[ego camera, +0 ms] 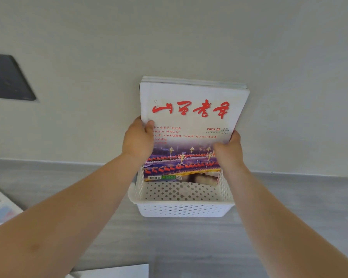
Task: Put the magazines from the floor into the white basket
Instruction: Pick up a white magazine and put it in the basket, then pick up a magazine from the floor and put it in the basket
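Since stack outreaches basket walls, magazine stack (pixel 191 117) held upright, lower edge inside white perforated basket (pixel 181 209) by wall. Left hand (pixel 138 138) and right hand (pixel 228 152) clamp opposite side edges, thumbs on front cover, other fingers hidden behind; likely to stop copies fanning. Another magazine (pixel 0 207) lies on floor at left, uncollected.

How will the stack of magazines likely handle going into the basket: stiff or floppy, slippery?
The stack of magazines stands flat between the left hand and right hand, so it is probably fairly stiff together. Smooth covers and staggered top edges suggest copies may slide apart.
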Motion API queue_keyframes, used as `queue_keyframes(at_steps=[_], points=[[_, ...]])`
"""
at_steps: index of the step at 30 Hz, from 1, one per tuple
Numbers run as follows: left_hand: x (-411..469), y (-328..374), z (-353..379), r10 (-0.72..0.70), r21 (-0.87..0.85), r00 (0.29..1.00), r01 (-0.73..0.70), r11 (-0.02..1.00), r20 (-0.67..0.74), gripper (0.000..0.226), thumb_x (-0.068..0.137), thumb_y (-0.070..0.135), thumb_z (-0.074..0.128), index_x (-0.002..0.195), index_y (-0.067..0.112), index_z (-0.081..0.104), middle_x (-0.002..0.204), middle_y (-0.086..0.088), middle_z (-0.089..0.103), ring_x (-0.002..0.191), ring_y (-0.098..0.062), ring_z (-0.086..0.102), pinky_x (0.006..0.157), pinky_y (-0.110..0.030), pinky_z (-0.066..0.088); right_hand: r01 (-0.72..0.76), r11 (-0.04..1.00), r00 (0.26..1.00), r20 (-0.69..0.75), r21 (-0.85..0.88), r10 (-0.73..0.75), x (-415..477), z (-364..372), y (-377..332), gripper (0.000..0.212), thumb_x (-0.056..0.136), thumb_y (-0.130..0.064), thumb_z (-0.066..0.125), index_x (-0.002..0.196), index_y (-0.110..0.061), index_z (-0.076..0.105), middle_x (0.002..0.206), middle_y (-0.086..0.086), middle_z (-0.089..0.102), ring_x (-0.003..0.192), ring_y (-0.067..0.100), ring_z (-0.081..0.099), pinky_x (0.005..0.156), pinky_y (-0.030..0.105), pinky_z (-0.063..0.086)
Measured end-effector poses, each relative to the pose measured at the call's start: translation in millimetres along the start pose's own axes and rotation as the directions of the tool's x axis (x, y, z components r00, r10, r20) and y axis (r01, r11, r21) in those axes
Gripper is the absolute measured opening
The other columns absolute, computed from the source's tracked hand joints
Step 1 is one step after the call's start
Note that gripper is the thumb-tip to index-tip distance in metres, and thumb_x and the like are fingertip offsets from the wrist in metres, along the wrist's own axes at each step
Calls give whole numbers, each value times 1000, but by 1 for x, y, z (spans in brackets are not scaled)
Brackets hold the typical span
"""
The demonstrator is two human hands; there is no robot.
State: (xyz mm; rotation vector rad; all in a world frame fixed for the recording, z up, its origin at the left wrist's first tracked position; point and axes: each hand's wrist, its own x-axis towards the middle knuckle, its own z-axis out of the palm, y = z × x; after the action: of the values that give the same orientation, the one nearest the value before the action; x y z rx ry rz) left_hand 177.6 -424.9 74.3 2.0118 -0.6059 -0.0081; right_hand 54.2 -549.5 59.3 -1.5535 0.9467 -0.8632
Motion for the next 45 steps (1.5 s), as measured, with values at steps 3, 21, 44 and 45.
queue_keyframes(at_steps=[3,21,44,45], points=[[4,-1,1,3,50,1000,-2,999,-16,35,95,25,31,115,2,48,119,-17,59,103,-31,56,70,-28,39,29,999,999,18,-27,-28,4,-3,1,47,75,7,52,103,-27,36,105,-3,48,95,11,47,55,10,38],[-113,-76,-140,-215,-83,975,219,972,60,35,85,15,56,119,13,49,115,-11,59,103,-25,54,75,-25,38,220,907,975,85,-359,-203,-148,-13,-5,55,78,0,52,130,-10,38,133,13,45,124,28,40,106,40,34],[-230,-215,-284,-504,430,857,417,801,109,42,86,19,47,127,12,40,130,-19,50,118,-40,45,96,-48,41,406,542,732,617,-736,289,-398,115,79,90,79,-67,36,142,-20,-8,155,4,-12,141,23,-14,113,42,-11],[-227,-217,-283,-509,403,855,432,807,102,44,86,21,48,128,11,38,131,-20,48,119,-41,44,97,-50,41,398,550,733,615,-734,291,-398,116,79,91,79,-66,37,142,-20,-8,155,4,-12,141,23,-14,113,42,-11]])
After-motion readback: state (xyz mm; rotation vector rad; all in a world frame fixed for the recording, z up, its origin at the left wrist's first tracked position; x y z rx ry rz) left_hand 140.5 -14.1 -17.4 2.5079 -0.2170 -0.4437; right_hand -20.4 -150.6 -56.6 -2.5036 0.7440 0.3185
